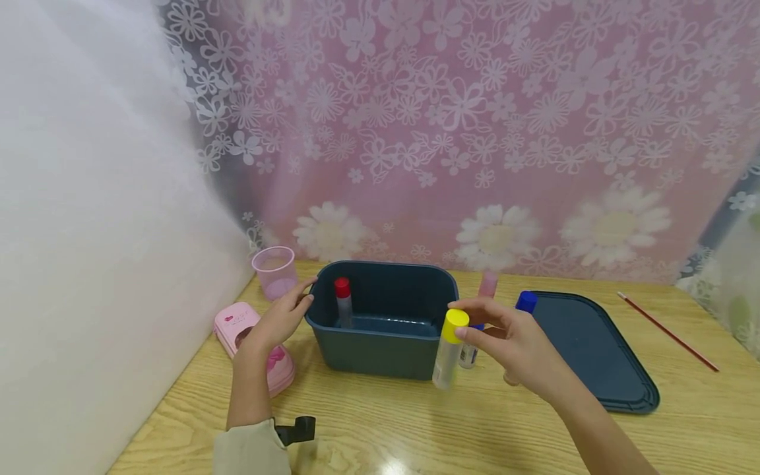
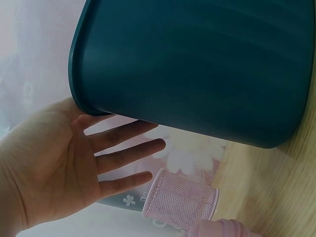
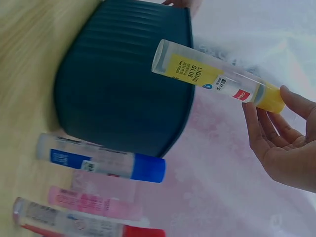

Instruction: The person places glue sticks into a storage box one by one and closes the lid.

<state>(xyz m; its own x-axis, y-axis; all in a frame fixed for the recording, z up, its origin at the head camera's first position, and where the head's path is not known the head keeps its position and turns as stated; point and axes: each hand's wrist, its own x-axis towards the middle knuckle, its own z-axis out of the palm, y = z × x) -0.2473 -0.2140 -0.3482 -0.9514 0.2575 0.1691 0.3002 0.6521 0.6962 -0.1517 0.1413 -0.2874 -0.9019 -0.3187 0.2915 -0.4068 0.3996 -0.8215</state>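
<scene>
1. The yellow-capped liquid glue bottle hangs from the right hand, cap up and slightly tilted, lifted off the table; "LIQUID GLUE" reads on its yellow label in the right wrist view.
2. The right hand pinches this bottle by its yellow cap, between thumb and fingers.
3. The dark teal plastic bin stands upright between the two hands, its right end just beside the held bottle.
4. The left hand touches the bin's rim at the end on its side; its fingers are spread and fairly straight, not wrapped round anything.
5. Inside the bin, toward the left hand, a red-capped bottle stands upright.
6. Partly hidden behind the right hand is a blue-capped glue bottle; a pink tube rises beyond that hand, and a second blue cap shows just past its knuckles.
7. The right wrist view also shows a red-capped clear tube on the table, outside the bin.
8. To the right of the right hand lie a dark lid and, farther out, a thin red stick.
9. Beside the left hand lies a pink case; beyond that hand stands a lilac mesh cup.
10. Past both hands, a floral curtain hangs behind the wood-grain table.
</scene>
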